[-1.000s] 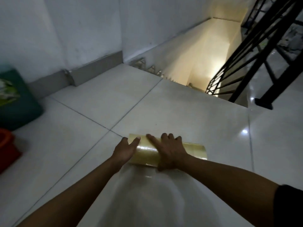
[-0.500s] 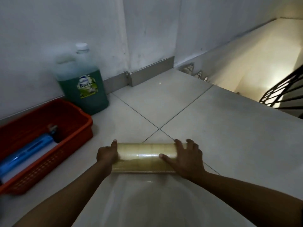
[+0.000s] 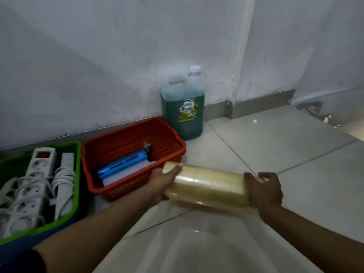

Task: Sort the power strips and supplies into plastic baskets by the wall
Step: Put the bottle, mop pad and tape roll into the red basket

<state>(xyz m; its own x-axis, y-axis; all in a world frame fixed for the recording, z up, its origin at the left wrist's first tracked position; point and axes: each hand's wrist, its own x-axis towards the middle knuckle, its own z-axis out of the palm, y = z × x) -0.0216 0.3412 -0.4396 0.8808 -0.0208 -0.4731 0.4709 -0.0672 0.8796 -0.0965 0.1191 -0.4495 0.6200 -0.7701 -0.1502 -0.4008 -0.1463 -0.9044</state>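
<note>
A long yellowish stack of tape rolls [image 3: 208, 186] is held off the floor between both hands. My left hand [image 3: 162, 179] grips its left end and my right hand [image 3: 264, 191] grips its right end. The stack's left end is just right of the red basket [image 3: 173, 152], which holds a blue cylinder [image 3: 123, 163] on a white block. Left of it, a green basket [image 3: 77, 174] holds white power strips [image 3: 37, 170] with coiled cords.
A jug of green dishwashing liquid [image 3: 184, 107] stands against the white wall behind the red basket. A blue basket edge [image 3: 25, 245] shows under the green one. Pale floor tiles spread to the right, with a step edge at far right.
The tape stack has left the floor and been carried left toward the baskets. The view has swung left, bringing the green basket into sight and losing the stair railing.
</note>
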